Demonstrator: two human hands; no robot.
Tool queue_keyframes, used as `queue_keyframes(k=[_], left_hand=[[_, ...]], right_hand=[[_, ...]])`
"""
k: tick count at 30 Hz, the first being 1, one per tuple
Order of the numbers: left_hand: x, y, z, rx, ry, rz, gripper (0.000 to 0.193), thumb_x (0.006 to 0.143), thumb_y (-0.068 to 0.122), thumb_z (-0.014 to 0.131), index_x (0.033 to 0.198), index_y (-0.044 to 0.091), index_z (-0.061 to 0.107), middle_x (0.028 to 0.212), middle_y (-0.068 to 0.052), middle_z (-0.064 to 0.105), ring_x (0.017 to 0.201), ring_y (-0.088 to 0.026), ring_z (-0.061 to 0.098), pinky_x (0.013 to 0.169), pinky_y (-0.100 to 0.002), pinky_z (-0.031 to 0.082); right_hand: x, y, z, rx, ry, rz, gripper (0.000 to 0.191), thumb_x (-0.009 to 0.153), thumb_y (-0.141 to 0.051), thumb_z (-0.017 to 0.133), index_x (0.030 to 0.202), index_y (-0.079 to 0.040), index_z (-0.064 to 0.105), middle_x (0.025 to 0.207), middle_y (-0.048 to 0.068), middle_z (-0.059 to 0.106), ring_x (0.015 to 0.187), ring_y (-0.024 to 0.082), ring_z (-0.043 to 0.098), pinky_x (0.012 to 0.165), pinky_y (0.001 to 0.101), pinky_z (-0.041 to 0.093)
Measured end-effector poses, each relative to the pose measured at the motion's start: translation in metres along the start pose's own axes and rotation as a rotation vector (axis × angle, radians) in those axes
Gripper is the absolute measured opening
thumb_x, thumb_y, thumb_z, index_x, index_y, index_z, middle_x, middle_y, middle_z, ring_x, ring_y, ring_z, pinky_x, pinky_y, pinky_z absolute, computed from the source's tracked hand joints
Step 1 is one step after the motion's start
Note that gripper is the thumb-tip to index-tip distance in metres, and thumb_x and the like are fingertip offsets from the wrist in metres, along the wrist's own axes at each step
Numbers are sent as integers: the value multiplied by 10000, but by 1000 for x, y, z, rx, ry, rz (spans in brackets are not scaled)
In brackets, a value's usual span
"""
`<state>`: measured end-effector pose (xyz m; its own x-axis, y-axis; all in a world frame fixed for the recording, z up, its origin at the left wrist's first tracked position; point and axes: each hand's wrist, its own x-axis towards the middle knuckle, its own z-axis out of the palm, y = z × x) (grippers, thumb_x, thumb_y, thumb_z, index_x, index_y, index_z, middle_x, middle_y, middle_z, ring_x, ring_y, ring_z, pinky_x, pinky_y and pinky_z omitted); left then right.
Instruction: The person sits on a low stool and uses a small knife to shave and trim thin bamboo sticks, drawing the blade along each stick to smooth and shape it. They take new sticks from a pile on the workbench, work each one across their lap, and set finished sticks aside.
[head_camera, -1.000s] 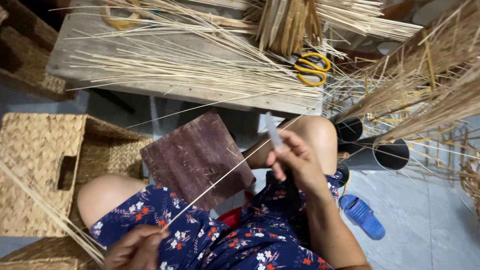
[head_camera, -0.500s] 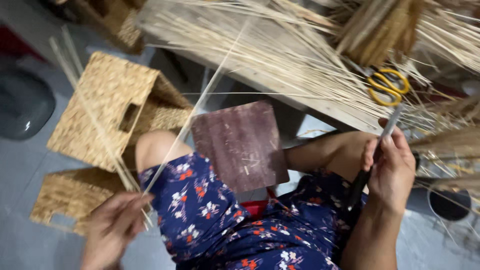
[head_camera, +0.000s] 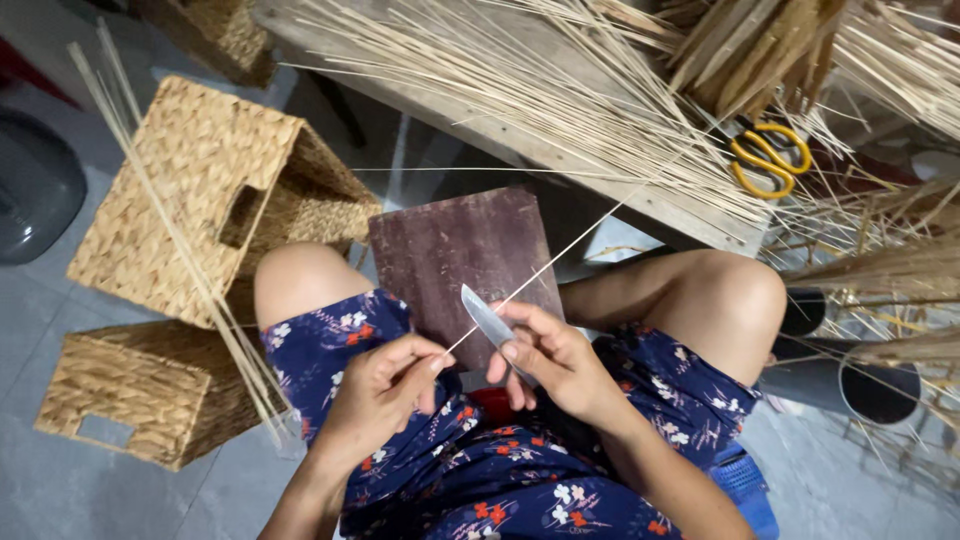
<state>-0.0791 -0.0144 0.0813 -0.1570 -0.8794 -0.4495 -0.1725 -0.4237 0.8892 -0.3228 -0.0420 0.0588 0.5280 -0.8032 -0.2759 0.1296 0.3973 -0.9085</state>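
Note:
My left hand (head_camera: 385, 385) pinches the near end of a thin pale reed strip (head_camera: 560, 255) that runs up and to the right towards the bench. In my right hand (head_camera: 550, 360) is a small knife (head_camera: 485, 315), its grey blade pointing up-left and lying against the strip. Both hands are over my lap, just below a dark brown board (head_camera: 460, 255) resting on my knees. I am seated, in a blue floral garment.
A wooden bench (head_camera: 600, 170) ahead carries a heap of reed strips (head_camera: 520, 90) and yellow-handled scissors (head_camera: 770, 160). Two woven baskets (head_camera: 190, 190) (head_camera: 140, 390) stand at my left with long strips leaning on them. Dark tubes (head_camera: 850, 375) and reed bundles lie to the right.
My hands have come together over my lap. The left hand moved right along the strip, and the right hand brought the knife down from the right onto it. The view shifted slightly.

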Motion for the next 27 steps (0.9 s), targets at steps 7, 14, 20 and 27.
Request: queue_keyframes(k=[7, 14, 20, 27], left_hand=[[-12, -34, -21, 11, 18, -31, 180, 971, 158, 635, 1017, 57, 777, 553, -2, 620, 410, -29, 430, 356, -227, 318], [-31, -66, -61, -15, -27, -56, 196, 941, 136, 636, 1028, 49, 788, 527, -14, 626, 375, -35, 400, 337, -226, 289], [-57, -77, -102, -42, 50, -106, 206, 956, 132, 637, 1000, 3, 791, 505, -38, 596, 377, -47, 381, 354, -231, 305], [-65, -46, -121, -113, 118, -69, 208, 961, 139, 596, 987, 13, 759, 549, -60, 649, 392, -72, 463, 348, -238, 338]], right_hand=[[4, 8, -29, 130, 142, -58, 431, 1019, -126, 581, 1432, -32, 504, 833, 116, 706, 520, 125, 609, 454, 230, 455], [2, 0, -79, 186, 376, -155, 406, 1003, -76, 575, 1400, -11, 517, 829, 140, 701, 515, 141, 588, 441, 241, 442], [-9, 7, -135, 175, 571, -241, 385, 1017, -58, 559, 1399, -34, 521, 851, 109, 681, 550, 130, 575, 453, 232, 446], [-32, 0, -177, 103, 776, -375, 366, 1074, -57, 587, 1420, 33, 508, 947, 114, 667, 664, 143, 554, 561, 241, 439]])
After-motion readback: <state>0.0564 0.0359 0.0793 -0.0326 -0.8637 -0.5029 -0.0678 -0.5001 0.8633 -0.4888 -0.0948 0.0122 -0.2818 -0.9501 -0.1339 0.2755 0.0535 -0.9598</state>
